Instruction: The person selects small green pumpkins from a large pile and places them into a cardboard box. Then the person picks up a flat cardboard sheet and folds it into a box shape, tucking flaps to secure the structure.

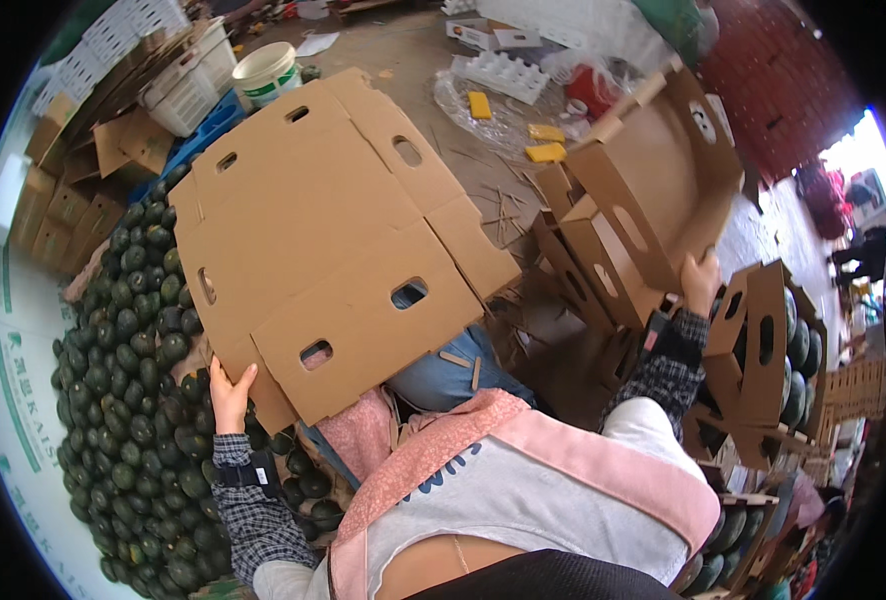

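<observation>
A large flattened cardboard box (313, 230) with several oval handle holes lies across the space in front of me, over my knees. My left hand (231, 395) pinches its near left corner, thumb on top. At the right, my right hand (701, 280) grips the near edge of a folded cardboard box (648, 190), which is tilted with its open side up. That box rests on or against other folded boxes (598, 260); the exact contact is hidden. Left of the flat cardboard spreads a big heap of small dark green melons (133, 400).
Boxes holding dark melons (798, 350) stand at the right. A white bucket (267, 72), a white crate (191, 85) and cartons (133, 142) are at the back left. Yellow blocks (546, 152), a foam tray (503, 78), plastic wrap and cardboard scraps litter the floor ahead.
</observation>
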Available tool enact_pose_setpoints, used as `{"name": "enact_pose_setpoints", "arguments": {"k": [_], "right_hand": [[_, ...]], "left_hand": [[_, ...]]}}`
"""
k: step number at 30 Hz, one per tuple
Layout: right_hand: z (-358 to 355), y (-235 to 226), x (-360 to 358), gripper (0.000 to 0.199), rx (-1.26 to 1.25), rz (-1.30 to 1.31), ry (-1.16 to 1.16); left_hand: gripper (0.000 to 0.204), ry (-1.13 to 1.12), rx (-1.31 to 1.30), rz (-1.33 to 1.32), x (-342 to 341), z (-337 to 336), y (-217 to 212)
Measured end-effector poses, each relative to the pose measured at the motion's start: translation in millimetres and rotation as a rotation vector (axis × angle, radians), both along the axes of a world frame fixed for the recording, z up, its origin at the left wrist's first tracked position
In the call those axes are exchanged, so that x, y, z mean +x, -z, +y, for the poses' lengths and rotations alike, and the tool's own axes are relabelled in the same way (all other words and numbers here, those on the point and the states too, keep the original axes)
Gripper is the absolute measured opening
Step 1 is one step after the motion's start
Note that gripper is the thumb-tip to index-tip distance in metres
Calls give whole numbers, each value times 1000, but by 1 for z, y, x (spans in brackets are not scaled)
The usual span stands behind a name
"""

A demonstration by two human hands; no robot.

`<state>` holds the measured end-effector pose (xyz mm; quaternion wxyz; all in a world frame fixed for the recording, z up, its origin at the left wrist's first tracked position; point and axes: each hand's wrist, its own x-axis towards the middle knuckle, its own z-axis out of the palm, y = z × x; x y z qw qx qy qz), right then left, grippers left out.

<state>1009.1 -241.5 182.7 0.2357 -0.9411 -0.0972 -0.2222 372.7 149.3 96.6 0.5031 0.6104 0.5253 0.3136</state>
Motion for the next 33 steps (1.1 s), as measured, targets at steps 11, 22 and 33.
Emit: {"name": "enact_pose_setpoints", "arguments": {"k": [11,22,33], "right_hand": [[97,-61,-91,26,-16,-517,-294],[324,34,-119,53,-540,484,-1155],[246,-58,-84,34,319,571,-1753]], "left_hand": [[88,-17,-94,42,11,1,-23],[44,5,-163,-220,2,15,-41],[47,-130,118,-301,-39,-18,-148]]}}
